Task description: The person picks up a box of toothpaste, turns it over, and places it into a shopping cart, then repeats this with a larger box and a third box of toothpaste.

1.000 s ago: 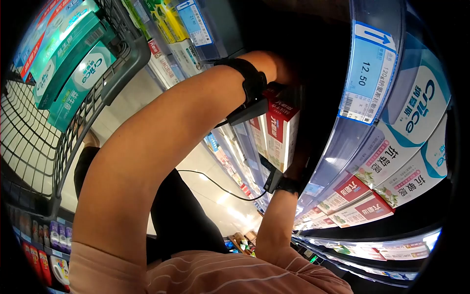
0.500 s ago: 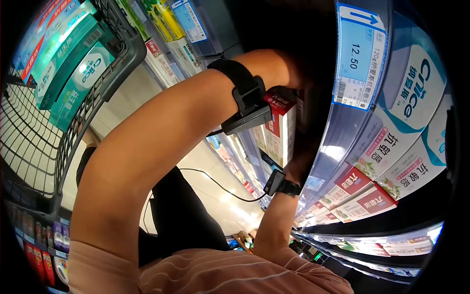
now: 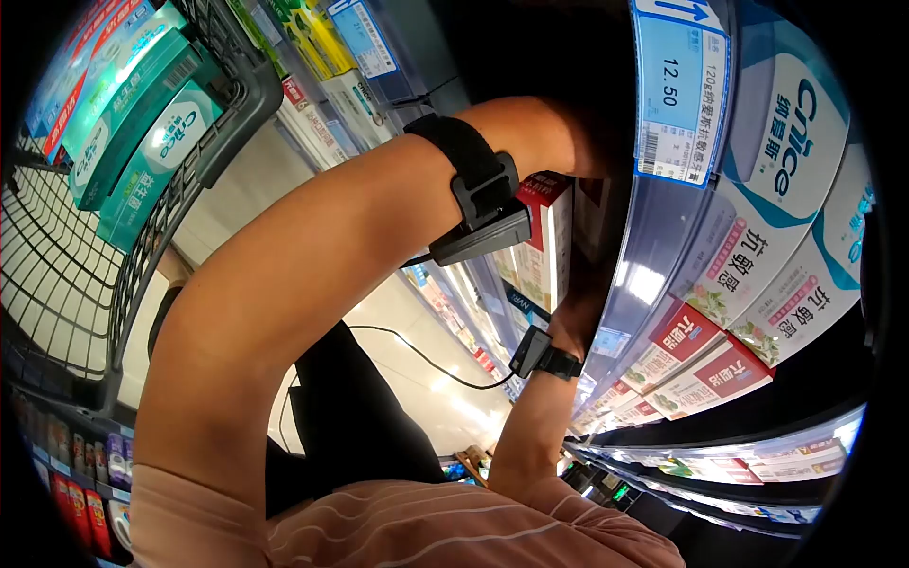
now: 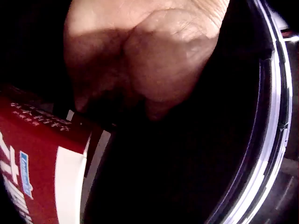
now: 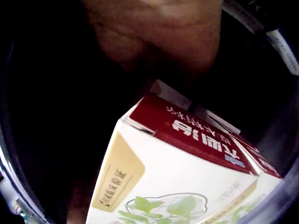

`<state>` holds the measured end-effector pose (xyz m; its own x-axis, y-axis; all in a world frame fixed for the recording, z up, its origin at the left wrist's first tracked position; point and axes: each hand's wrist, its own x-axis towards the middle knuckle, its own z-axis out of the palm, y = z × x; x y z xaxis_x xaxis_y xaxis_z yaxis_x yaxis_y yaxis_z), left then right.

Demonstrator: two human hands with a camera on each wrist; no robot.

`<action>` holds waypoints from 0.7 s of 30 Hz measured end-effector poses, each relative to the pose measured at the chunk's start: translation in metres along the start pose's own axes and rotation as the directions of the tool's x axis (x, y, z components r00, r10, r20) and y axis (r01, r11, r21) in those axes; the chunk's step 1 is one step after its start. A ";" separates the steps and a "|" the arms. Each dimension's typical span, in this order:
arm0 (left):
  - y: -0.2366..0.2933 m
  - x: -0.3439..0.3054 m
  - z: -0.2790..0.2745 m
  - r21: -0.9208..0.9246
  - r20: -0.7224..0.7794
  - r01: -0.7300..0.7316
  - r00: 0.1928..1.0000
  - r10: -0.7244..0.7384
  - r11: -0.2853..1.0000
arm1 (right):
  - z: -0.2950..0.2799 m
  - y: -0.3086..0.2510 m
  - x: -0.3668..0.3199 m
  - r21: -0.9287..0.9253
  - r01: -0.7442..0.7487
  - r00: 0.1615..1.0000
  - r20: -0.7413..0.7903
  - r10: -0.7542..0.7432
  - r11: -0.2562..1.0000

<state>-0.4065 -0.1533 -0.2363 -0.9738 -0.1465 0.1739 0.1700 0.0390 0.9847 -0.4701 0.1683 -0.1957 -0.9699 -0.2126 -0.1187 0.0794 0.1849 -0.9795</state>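
Note:
Both hands reach into a dark shelf bay on either side of a red-and-white toothpaste box. In the left wrist view the left hand is at the top, its fingers lost in shadow, with the red end of a box below it to the left. The right hand hangs above a white box with a red top edge and printed green leaves; its fingertips are hidden in the dark. I cannot tell whether either hand grips a box.
A wire shopping cart at the left holds green Cnice boxes. A shelf edge with a 12.50 price tag runs along the right, beside white-and-teal boxes and more red-and-white boxes. A cable trails from the right wrist camera.
The left forearm has rolled slightly, bringing its strap buckle into view. The price tag and right-hand shelf have shifted up and left in the head view. The right arm stays nearly in place.

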 end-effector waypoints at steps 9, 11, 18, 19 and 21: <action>-0.036 0.005 0.029 -0.130 -0.043 -0.311 0.950 0.309 0.941 | -0.004 -0.002 -0.012 0.016 -0.005 1.000 0.003 0.005 1.000; -0.038 0.002 0.032 -0.110 -0.009 -0.253 0.967 0.254 0.961 | -0.005 -0.003 -0.015 0.028 -0.009 1.000 0.008 0.008 1.000; 0.004 -0.039 0.001 0.223 0.054 -0.038 0.998 0.026 0.974 | 0.006 -0.005 -0.027 0.058 -0.012 0.999 0.033 0.010 0.998; 0.008 -0.041 0.005 0.176 -0.011 0.006 1.000 -0.004 0.984 | 0.011 -0.004 -0.030 0.060 -0.004 1.000 0.005 0.003 0.998; 0.012 -0.042 0.018 0.073 -0.140 0.085 0.987 -0.074 0.994 | 0.006 0.002 -0.031 -0.120 0.075 0.997 0.038 -0.071 0.990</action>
<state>-0.3662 -0.1290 -0.2322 -0.9531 -0.2855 0.1005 0.0753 0.0981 0.9923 -0.4390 0.1696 -0.1948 -0.9637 -0.2615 -0.0548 -0.0220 0.2820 -0.9592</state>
